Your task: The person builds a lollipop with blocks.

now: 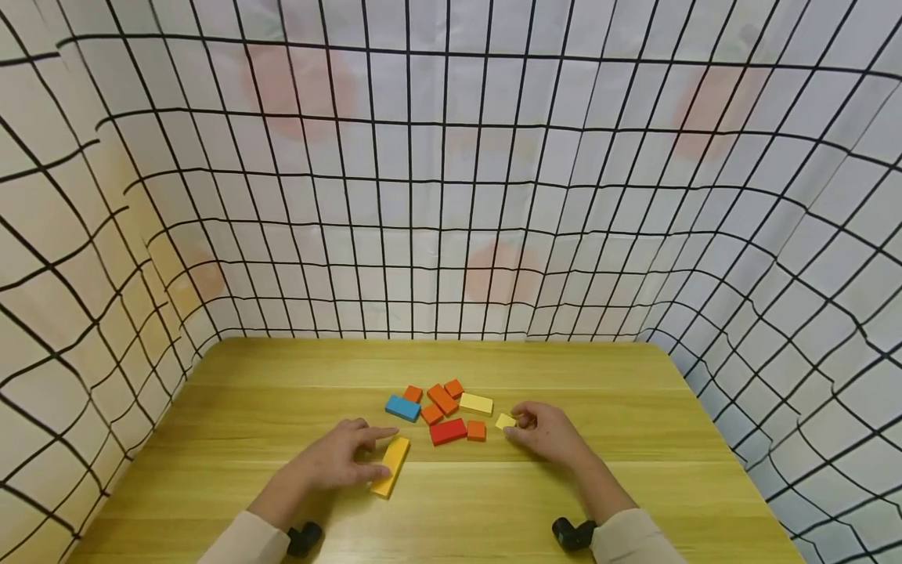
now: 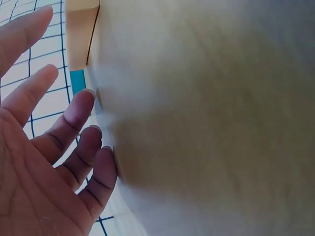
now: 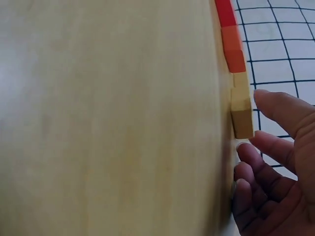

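Note:
On the left, my left hand [image 1: 345,456] hovers over a long yellow-orange block [image 1: 392,468], its index finger stretched forward past the far end. In the left wrist view, its fingers [image 2: 66,120] are spread and a gap shows between the thumb and the block [image 2: 81,34]. To the right, my right hand [image 1: 546,432] has thumb and index finger beside a small yellow block [image 1: 504,421]. The right wrist view shows the thumb just above this block [image 3: 242,120] and the index fingertip close to its near end; whether that fingertip touches cannot be told.
Between the hands lie a red block [image 1: 448,432], a blue block [image 1: 402,407], a pale yellow block [image 1: 476,404] and several orange blocks [image 1: 442,399]. Black wire grid [image 1: 440,188] surrounds the wooden table [image 1: 493,509] at the back and sides.

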Motion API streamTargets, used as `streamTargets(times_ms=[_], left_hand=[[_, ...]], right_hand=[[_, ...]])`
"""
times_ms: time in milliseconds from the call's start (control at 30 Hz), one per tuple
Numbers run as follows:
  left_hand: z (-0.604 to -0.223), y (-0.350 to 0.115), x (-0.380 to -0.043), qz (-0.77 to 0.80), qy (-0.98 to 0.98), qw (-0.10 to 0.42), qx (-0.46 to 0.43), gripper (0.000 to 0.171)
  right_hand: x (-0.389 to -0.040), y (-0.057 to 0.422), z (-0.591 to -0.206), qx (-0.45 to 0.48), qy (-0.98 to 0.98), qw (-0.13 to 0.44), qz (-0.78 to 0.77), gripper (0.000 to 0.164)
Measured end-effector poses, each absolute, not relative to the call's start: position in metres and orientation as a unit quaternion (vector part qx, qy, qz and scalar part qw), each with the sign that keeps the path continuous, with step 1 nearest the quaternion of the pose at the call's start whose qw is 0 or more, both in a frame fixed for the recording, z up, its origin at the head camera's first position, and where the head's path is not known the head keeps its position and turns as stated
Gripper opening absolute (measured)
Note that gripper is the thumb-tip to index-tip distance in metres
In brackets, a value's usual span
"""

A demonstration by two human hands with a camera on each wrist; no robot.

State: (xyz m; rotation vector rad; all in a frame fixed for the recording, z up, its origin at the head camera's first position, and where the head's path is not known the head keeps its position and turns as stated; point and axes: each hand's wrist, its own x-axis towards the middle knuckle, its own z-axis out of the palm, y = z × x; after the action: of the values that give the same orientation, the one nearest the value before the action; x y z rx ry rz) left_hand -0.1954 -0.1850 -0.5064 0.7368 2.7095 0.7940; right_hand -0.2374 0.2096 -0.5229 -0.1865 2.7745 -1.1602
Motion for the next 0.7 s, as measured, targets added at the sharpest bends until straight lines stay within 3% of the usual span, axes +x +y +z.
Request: streamTargets(times_ms=[267,700], left_hand=[[-0.5061,-0.1834,-0.1941,0.272,0.921,0.127,0.249,0.062],[-0.5073,-0.1759,-0.1879,0.263,0.924,0.116,0.253,0.062]], right_hand=[[-0.2354,0.2079,-0.5262,-0.057,0.917,0.071,-0.387,0.019],[-0.2349,0.2078,-0.5285,-0.053,0.918,0.07,-0.388,0.02]])
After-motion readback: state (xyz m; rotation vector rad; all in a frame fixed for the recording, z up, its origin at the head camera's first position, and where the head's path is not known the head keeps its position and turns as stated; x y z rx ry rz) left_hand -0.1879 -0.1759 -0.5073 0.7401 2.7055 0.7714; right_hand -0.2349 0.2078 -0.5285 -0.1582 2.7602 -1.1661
